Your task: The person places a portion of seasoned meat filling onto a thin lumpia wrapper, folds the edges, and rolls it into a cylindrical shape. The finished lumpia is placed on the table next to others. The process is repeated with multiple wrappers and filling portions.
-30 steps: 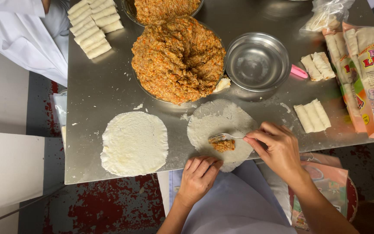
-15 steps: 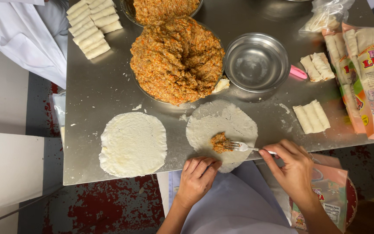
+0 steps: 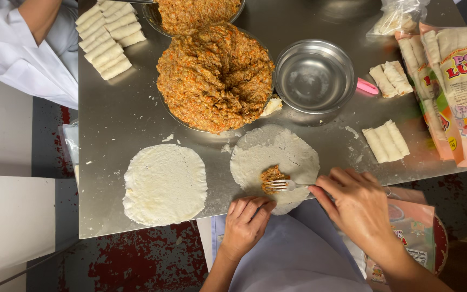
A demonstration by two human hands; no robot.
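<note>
A round white wrapper lies flat on the metal table near its front edge. A small lump of orange filling sits on its lower middle. My right hand holds a fork whose tines press on the filling. My left hand rests with fingertips on the wrapper's near edge. A big mound of orange minced filling fills a tray just behind.
A stack of round wrappers lies to the left. An empty steel bowl, rolled pieces, printed bags and more rolls stand around. Another person's white sleeve is at the far left.
My right hand drew back to the right with the fork, and the filling lump now lies spread a little on the wrapper. The left hand stayed at the wrapper's near edge.
</note>
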